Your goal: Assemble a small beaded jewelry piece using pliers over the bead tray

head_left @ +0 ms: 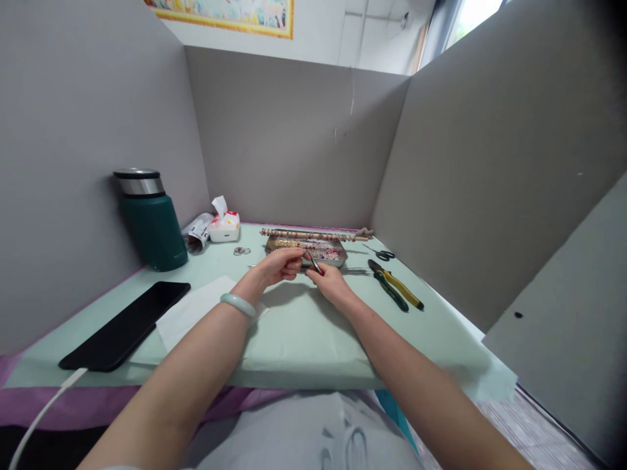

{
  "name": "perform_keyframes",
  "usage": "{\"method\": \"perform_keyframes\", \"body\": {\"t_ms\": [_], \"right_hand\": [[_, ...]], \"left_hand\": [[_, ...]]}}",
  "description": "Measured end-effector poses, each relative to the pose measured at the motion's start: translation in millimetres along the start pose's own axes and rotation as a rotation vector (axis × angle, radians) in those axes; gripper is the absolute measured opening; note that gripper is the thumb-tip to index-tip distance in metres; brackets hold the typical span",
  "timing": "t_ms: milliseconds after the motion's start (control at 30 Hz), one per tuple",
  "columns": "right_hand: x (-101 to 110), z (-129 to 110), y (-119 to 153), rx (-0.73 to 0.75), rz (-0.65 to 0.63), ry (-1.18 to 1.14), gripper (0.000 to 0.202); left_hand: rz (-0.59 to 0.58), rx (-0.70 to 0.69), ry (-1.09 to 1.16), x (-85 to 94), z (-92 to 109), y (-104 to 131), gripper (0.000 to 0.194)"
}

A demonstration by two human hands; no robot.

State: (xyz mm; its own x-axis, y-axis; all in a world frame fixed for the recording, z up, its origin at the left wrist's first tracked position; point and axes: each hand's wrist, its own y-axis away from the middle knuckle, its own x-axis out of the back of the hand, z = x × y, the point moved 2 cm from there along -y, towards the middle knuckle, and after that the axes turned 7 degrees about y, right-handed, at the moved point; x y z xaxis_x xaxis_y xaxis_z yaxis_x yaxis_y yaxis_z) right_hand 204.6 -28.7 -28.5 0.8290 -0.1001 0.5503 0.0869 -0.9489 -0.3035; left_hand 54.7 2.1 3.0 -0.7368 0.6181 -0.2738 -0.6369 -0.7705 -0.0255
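In my right hand (pixel 329 284) is a small pair of pliers (pixel 314 262), its metal nose pointing up and left towards my left fingertips. My left hand (pixel 283 266) is closed in a pinch just left of the tool's tip; what it holds is too small to make out. Behind both hands lies a shallow metal tray (pixel 337 263) of red, gold and clear beads. Sticks wound with beaded strands (pixel 313 235) rest across its far side. Thin metal rods (pixel 355 270) stick out from behind my right hand.
To the right lie large green-and-yellow pliers (pixel 396 287) and black scissors (pixel 385 255). On the left are a green bottle (pixel 153 225), a tissue box (pixel 225 228), small rings (pixel 241 250), a black phone (pixel 127 326) with a white cable, and a white paper sheet (pixel 191 316). Grey partitions (pixel 294 137) enclose the table.
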Motion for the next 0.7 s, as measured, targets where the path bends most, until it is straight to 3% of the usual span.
{"method": "perform_keyframes", "body": {"t_ms": [700], "right_hand": [[2.6, -0.1, -0.9, 0.072, 0.124, 0.469, 0.024]], "left_hand": [[0.048, -0.020, -0.063, 2.9, -1.7, -2.2, 0.016]]}}
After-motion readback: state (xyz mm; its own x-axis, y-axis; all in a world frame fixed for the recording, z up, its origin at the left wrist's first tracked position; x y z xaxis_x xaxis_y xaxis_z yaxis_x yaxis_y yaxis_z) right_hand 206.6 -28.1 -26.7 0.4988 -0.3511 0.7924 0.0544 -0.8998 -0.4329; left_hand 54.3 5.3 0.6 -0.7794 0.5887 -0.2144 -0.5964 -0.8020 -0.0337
